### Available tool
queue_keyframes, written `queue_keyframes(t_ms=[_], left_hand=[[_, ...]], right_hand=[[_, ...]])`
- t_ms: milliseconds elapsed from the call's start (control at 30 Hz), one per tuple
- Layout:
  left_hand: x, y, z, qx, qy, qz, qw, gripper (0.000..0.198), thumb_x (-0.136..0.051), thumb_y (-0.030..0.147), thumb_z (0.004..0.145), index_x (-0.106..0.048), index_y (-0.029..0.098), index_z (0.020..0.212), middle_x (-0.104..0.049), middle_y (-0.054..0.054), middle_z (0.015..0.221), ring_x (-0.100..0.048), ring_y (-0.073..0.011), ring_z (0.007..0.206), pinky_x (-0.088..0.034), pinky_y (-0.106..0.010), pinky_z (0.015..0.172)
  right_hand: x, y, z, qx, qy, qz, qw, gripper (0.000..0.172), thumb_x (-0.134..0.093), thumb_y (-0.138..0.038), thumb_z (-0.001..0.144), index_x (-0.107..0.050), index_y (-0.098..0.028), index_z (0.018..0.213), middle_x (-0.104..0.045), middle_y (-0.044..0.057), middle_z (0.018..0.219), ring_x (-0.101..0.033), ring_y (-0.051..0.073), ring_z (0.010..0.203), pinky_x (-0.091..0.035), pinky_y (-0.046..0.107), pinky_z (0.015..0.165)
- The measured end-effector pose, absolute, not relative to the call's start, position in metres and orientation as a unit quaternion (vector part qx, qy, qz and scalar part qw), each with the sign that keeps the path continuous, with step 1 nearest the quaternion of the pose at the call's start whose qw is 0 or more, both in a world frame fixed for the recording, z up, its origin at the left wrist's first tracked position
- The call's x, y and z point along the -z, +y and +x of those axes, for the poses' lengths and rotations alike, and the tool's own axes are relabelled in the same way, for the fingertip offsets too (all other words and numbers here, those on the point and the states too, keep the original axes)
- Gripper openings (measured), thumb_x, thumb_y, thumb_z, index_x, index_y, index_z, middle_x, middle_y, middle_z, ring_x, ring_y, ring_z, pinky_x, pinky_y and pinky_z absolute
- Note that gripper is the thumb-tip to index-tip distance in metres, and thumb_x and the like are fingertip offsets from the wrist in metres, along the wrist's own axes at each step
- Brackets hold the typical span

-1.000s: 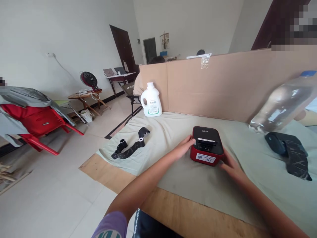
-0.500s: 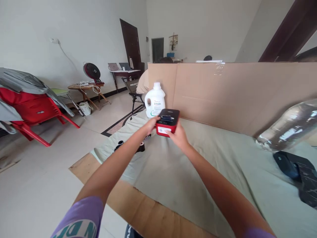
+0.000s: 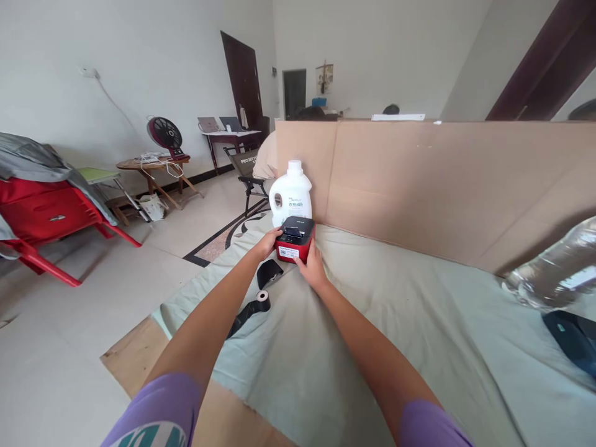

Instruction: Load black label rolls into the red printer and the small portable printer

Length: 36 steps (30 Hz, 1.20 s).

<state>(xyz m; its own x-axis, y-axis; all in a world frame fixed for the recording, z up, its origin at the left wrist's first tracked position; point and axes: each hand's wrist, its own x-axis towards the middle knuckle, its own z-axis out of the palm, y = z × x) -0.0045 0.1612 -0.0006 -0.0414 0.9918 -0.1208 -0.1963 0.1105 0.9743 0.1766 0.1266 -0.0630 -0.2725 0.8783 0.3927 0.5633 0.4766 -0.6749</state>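
Observation:
A small red and black label printer [image 3: 298,233] is held between my two hands, low over the cloth and in front of a white detergent jug [image 3: 294,195]. My left hand [image 3: 269,243] grips its left side, and my right hand [image 3: 313,267] grips its right side and front, the thumb near a white label. Whether the printer's base touches the cloth I cannot tell. Beside my left hand lie a dark, curved black piece [image 3: 269,273] and a black roll [image 3: 262,300] with a pale core and a loose strip.
A pale green cloth [image 3: 372,329] covers the board. Behind it stands a cardboard panel [image 3: 419,186]. On the right lie a shiny plastic-wrapped bundle [image 3: 554,273] and a dark object [image 3: 570,341]. A red chair [image 3: 51,214] and a fan [image 3: 167,135] are at left.
Both hands have brought the printer left and down, closer to the jug. The black roll and curved piece now show more fully, and the camera view has shifted slightly.

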Motion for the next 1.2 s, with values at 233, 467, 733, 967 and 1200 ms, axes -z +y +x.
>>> queue_keyframes(t_ms=[233,467,733,967,1200], left_hand=[[0.0,0.153,-0.002,-0.488,0.536,0.504,0.47,0.04,-0.047,0.03,0.094,-0.062,0.019,0.13,-0.074,-0.008,0.114,-0.07,-0.0228,0.1,-0.056,-0.037,0.092],[-0.043,0.119,0.017,-0.541,0.643,0.498,0.214,0.04,-0.043,0.02,0.094,-0.052,0.015,0.133,-0.055,-0.012,0.142,-0.041,-0.0235,0.141,-0.032,-0.039,0.119],[-0.011,-0.027,0.164,-0.364,0.42,0.818,0.147,0.034,-0.041,0.034,0.1,-0.059,0.028,0.127,-0.066,-0.007,0.128,-0.06,-0.0226,0.121,-0.049,-0.038,0.106],[0.04,-0.095,0.218,-0.052,0.231,0.965,0.116,0.058,-0.038,0.049,0.102,-0.028,0.035,0.157,-0.026,-0.002,0.165,-0.018,-0.0258,0.154,-0.013,-0.051,0.125],[0.041,-0.104,0.213,-0.064,0.238,0.963,0.106,0.058,-0.035,0.05,0.103,-0.026,0.034,0.158,-0.026,-0.001,0.165,-0.017,-0.0236,0.155,-0.012,-0.047,0.126]], right_hand=[[0.063,0.123,0.178,-0.253,-0.73,-0.51,0.379,0.099,-0.061,-0.039,0.085,-0.001,-0.008,0.159,-0.029,0.024,0.159,-0.029,0.04,0.143,-0.024,0.058,0.117],[0.042,0.069,0.217,-0.321,-0.734,-0.503,0.324,0.072,-0.061,-0.031,0.083,-0.04,-0.012,0.15,-0.046,0.018,0.152,-0.042,0.033,0.141,-0.033,0.05,0.117],[0.041,-0.088,0.471,-0.187,-0.722,-0.575,0.337,0.043,-0.059,-0.037,0.082,-0.066,-0.023,0.122,-0.067,0.013,0.126,-0.061,0.031,0.119,-0.042,0.055,0.108],[0.001,-0.087,0.699,0.007,-0.351,-0.851,0.391,0.093,-0.086,-0.045,0.051,-0.055,-0.009,0.131,-0.051,0.034,0.133,-0.04,0.05,0.134,-0.037,0.06,0.1],[-0.005,-0.086,0.688,-0.069,-0.354,-0.88,0.31,0.101,-0.088,-0.051,0.047,-0.052,-0.015,0.135,-0.049,0.031,0.128,-0.059,0.049,0.113,-0.043,0.059,0.089]])
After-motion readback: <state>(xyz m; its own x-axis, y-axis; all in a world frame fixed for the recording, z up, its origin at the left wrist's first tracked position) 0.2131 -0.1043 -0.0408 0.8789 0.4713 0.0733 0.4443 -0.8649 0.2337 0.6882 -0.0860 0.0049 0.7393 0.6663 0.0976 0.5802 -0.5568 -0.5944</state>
